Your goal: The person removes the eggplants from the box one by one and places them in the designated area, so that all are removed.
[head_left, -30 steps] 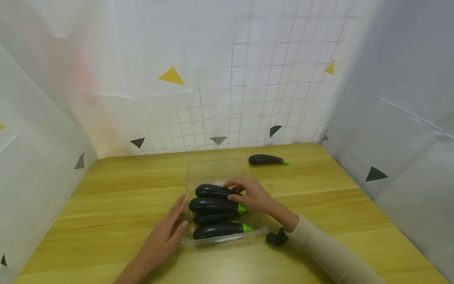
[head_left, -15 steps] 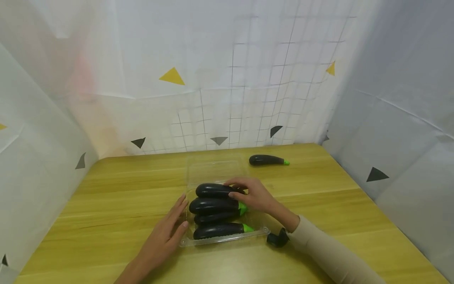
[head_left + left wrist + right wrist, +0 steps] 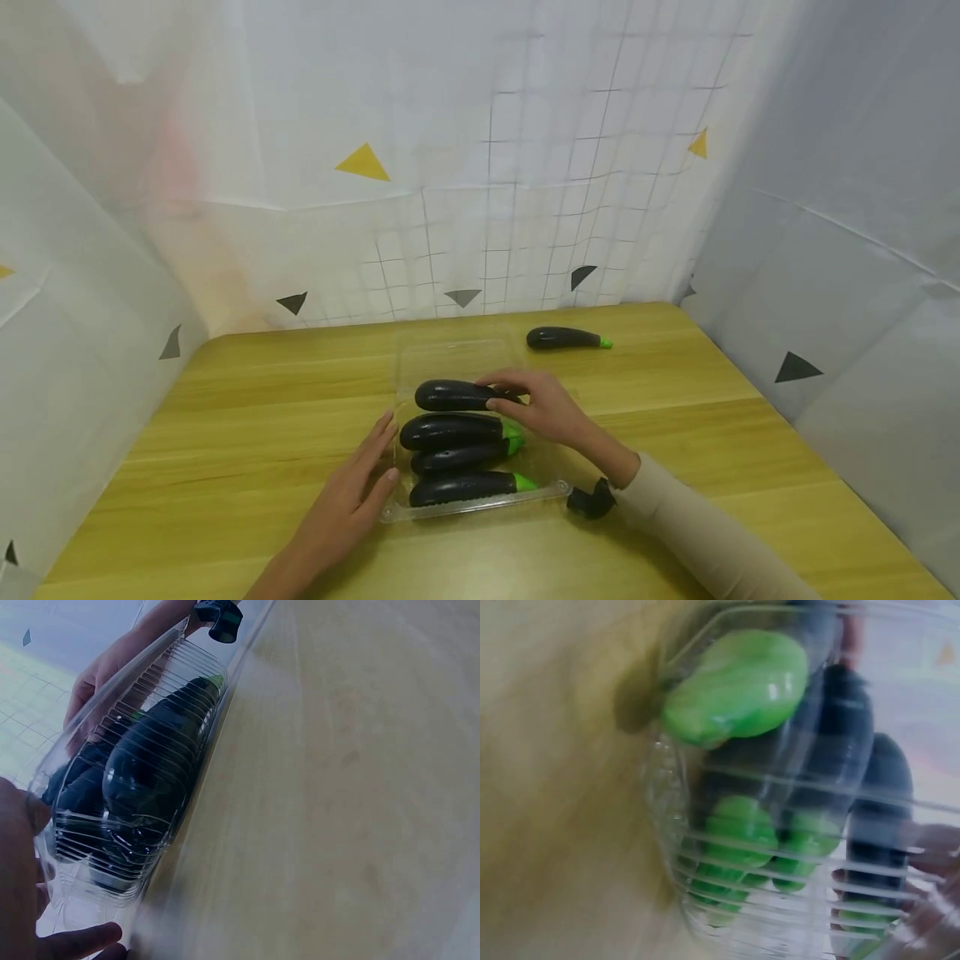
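Observation:
My right hand (image 3: 542, 405) grips an eggplant (image 3: 457, 395) by its stem end, at the far side of a clear plastic clamshell container (image 3: 480, 503). Its green cap is mostly behind my fingers; in the right wrist view it shows through the ribbed wall, blurred. Below it, other dark eggplants (image 3: 450, 432) with green caps lie side by side in the container. My left hand (image 3: 347, 493) rests against the container's left end, fingers extended. The left wrist view shows its thumb (image 3: 37, 811) at the clear wall, with eggplants (image 3: 146, 769) inside.
Another eggplant (image 3: 562, 337) lies on the wooden table (image 3: 247, 433) at the back right. The container's lid (image 3: 453, 358) is folded back, away from me. White sheets (image 3: 300, 100) with triangles surround the table. A black object (image 3: 591, 500) sits by my right wrist.
My right hand has moved slightly up and away with the eggplant, widening the gap to the others in the container. My left hand has stayed in place.

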Action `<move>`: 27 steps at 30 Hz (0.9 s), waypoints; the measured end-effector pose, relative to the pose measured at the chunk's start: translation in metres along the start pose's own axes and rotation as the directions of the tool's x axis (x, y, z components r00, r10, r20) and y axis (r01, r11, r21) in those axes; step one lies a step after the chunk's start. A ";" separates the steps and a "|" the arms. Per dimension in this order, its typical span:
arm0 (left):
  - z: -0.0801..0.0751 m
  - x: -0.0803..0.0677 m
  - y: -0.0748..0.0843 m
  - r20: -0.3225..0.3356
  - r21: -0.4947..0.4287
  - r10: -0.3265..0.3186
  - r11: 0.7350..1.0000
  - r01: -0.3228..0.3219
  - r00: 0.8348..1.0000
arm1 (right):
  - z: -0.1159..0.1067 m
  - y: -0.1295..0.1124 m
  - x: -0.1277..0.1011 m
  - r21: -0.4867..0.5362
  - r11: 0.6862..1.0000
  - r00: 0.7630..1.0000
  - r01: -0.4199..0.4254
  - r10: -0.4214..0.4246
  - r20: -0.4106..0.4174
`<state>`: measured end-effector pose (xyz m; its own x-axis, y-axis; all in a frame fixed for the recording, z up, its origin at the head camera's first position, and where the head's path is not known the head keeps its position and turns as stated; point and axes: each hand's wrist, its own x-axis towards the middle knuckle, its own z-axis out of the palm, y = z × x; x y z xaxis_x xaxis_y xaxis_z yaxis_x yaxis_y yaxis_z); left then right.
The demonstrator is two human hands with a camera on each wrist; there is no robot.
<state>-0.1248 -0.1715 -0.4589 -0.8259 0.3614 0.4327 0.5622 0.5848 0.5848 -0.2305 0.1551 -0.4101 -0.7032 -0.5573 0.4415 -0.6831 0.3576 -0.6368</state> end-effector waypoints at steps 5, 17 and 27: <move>0.000 0.000 0.000 0.001 0.004 -0.011 1.000 0.011 1.000 | -0.003 -0.002 -0.001 0.004 1.000 1.000 0.003 -0.003 -0.005; 0.001 0.000 0.001 0.001 0.010 -0.014 1.000 0.014 1.000 | -0.013 -0.003 0.000 0.028 1.000 1.000 0.012 -0.011 -0.024; 0.001 0.000 -0.001 -0.001 0.034 -0.020 0.999 0.020 1.000 | -0.021 -0.003 0.000 0.025 1.000 0.998 0.011 -0.009 -0.055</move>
<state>-0.1251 -0.1709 -0.4603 -0.8372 0.3488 0.4213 0.5435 0.6163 0.5699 -0.2324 0.1694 -0.3949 -0.7066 -0.5186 0.4814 -0.6854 0.3326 -0.6478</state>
